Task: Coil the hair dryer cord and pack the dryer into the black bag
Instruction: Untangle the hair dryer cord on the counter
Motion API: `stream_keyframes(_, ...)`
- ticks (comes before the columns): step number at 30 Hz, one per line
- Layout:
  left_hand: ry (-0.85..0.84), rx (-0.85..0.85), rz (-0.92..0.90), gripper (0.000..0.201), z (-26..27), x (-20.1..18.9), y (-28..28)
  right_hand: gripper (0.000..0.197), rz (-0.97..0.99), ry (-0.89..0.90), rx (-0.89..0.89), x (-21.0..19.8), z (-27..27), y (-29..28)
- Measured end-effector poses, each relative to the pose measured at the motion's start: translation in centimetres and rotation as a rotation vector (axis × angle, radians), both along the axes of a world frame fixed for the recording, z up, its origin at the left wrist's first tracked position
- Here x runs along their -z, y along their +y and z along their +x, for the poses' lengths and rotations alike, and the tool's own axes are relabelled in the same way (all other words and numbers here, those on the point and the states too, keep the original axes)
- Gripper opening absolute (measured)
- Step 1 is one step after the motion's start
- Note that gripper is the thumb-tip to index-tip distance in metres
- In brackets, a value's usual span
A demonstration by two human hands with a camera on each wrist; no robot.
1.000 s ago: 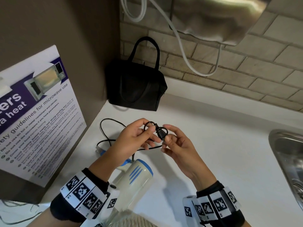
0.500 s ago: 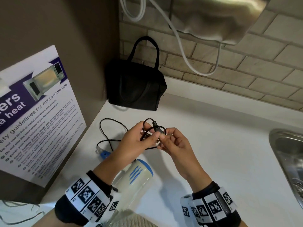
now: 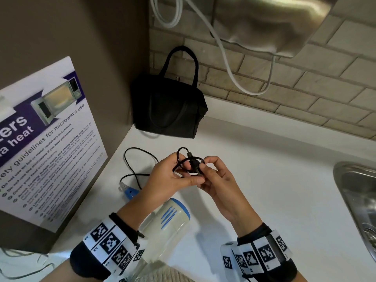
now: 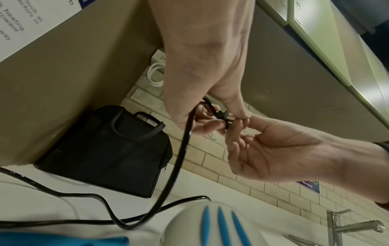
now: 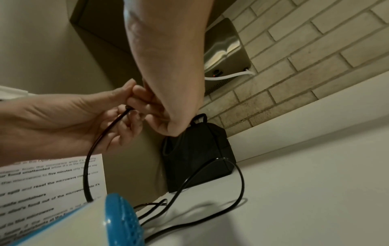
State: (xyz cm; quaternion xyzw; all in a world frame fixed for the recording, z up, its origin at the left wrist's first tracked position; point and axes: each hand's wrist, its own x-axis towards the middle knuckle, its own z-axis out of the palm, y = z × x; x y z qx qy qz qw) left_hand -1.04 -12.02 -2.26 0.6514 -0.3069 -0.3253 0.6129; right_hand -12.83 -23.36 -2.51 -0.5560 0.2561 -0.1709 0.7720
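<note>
Hair dryer [image 3: 162, 222], white with blue trim, lies on the counter [image 3: 274, 190] under your left wrist, and its black cord [image 3: 133, 159] trails in loose curves to the left of your hands. Your left hand [image 3: 171, 180] pinches a small loop of that cord, and your right hand [image 3: 219, 186] grips the plug [image 3: 195, 165] at the loop, fingertips of both hands meeting. The black bag [image 3: 168, 110] stands closed against the wall beyond your hands, well apart from them
</note>
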Motion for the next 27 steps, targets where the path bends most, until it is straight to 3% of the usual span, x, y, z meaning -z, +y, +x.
stream_keyframes(11, 0.094, -0.082, -0.008, 0.028, 0.0, 0.4, -0.2, 0.006, -0.088, 0.015, 0.044, 0.5, -0.1, 0.7)
stream_keyframes(19, -0.066, -0.110, 0.031, 0.032, -0.8, 0.4, -0.5, 0.028, -0.102, -0.024, 0.166, 0.4, 0.4, 1.5)
stream_keyframes(24, -0.065, -0.154, 0.069, 0.035, -0.5, 0.7, -0.6, 0.014, -0.234, 0.002, 0.222, 0.4, 0.2, 1.6)
stream_keyframes(27, -0.051, -0.170, 0.085, 0.036, -0.6, 0.6, -0.7, 0.022, -0.332, 0.012, 0.240, 0.3, 0.1, 1.7)
